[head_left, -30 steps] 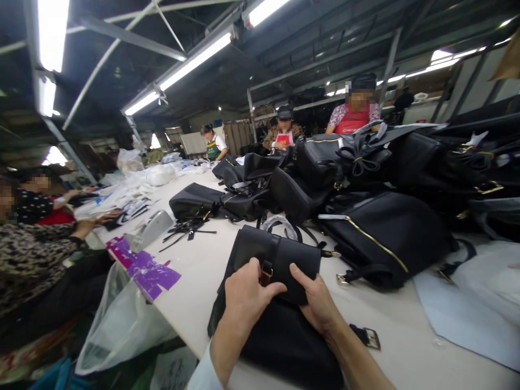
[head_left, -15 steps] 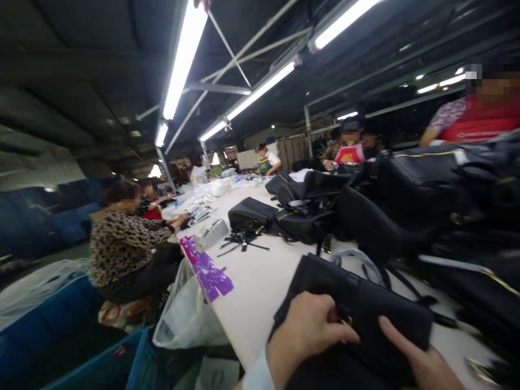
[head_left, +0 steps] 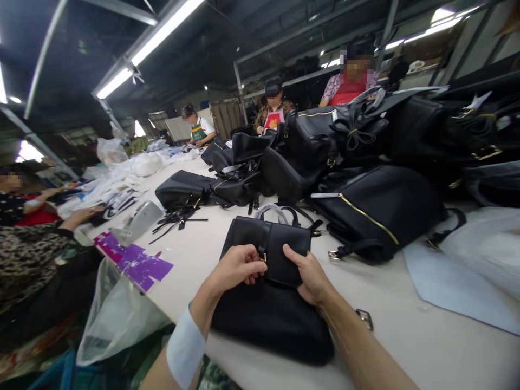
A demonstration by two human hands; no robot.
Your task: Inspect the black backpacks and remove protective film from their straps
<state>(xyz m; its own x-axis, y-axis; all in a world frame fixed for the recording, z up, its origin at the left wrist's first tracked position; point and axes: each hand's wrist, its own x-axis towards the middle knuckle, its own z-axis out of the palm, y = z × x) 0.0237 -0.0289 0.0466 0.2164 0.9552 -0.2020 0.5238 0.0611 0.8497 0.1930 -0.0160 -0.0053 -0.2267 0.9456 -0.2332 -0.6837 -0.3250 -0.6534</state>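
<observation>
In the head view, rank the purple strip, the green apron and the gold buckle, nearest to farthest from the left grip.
1. Gold buckle: on the black bag, at the left grip.
2. Purple strip: along the table's left edge.
3. Green apron: on a person far up the table.

A flat black leather-like bag [head_left: 272,319] is lying on the long white desk [head_left: 195,244]; bulky black leather-like bags [head_left: 309,151] are sitting behind it, ragged purple plastic tape [head_left: 136,262] is lying to its left, crumpled clear plastic sheeting [head_left: 487,244] to its right.
</observation>
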